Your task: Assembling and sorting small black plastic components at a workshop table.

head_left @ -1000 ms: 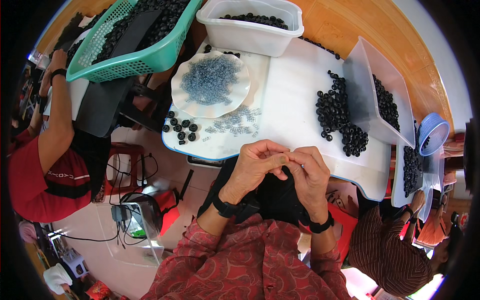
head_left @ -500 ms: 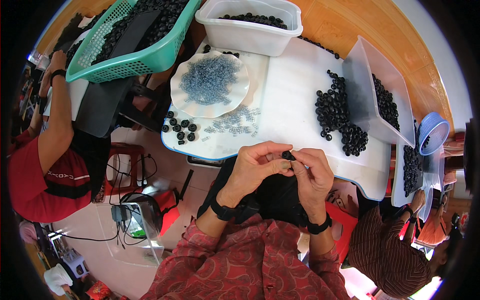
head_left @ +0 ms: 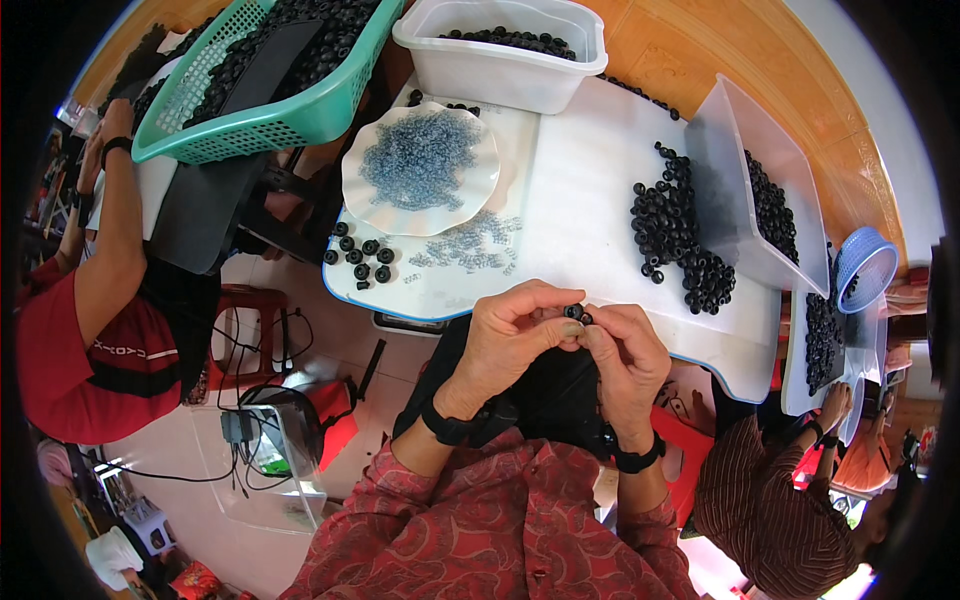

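My left hand [head_left: 515, 332] and my right hand [head_left: 628, 358] meet above the table's front edge, thumbs and fingers pinched. Between the left fingertips is a small round black part [head_left: 573, 311] with a hole in its end. A second dark piece [head_left: 587, 318] shows at the right fingertips; whether the two are joined I cannot tell. Ahead and to the left stands a white wavy-rimmed plate [head_left: 355, 200] heaped with tiny coil springs [head_left: 418, 160]. More loose springs [head_left: 468, 245] lie in front of it. Several black parts [head_left: 362, 257] sit at the table's left corner.
A pile of black parts [head_left: 668, 215] lies on the white table [head_left: 580, 170] at right, beside a tilted clear bin [head_left: 735, 160]. A white tub [head_left: 500, 75] and a green basket [head_left: 270, 132] hold more. Co-workers sit left and right. Cables [head_left: 240, 440] trail over a clear box, lower left.
My fingers have turned the black part slightly, so its holed end and the second dark piece show more. My right hand has shifted a little to the right and down.
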### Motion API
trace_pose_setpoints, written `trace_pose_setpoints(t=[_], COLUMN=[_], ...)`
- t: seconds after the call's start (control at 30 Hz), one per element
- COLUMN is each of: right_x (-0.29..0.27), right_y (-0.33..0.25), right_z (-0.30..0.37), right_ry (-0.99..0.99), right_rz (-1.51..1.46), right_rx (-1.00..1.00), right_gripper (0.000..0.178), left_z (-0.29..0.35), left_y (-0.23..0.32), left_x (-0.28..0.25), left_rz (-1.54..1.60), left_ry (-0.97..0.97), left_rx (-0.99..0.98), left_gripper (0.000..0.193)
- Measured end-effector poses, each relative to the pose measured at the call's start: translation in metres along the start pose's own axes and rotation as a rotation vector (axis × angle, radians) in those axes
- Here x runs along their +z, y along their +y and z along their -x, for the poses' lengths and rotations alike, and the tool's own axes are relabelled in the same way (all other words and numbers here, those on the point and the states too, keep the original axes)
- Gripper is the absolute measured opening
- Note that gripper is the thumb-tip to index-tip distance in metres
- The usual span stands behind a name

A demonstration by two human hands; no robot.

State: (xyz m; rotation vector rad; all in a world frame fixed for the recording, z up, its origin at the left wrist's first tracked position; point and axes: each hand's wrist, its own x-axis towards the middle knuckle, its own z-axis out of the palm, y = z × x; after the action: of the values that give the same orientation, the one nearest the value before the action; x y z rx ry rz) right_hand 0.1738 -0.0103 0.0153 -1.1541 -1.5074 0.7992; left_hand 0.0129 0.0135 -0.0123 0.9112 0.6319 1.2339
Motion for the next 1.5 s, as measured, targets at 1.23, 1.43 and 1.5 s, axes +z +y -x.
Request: trace_pose_setpoints(t=[1.23,1.43,1.5], right_x=[-0.011,-0.008,-0.007], right_y=[0.005,-0.003,-0.002], right_z=[-0.013,-0.012,-0.011], right_ry=[-0.185,-0.203,-0.203], right_rz=[-0.177,-0.277,-0.269], right_rx=[0.122,0.229,0.228], right_gripper=[0.043,0.051,0.05], left_z=[0.0,-0.004,-0.005], left_y=[-0.006,0.0,0.002], left_x=[-0.003,-0.005,-0.005], left_rz=[0.199,0.31,0.33], left_ry=[-0.021,-0.039,-0.042], left_rx=[-0.12,-0.167,-0.183], left_gripper=[0.02,0.039,0.041])
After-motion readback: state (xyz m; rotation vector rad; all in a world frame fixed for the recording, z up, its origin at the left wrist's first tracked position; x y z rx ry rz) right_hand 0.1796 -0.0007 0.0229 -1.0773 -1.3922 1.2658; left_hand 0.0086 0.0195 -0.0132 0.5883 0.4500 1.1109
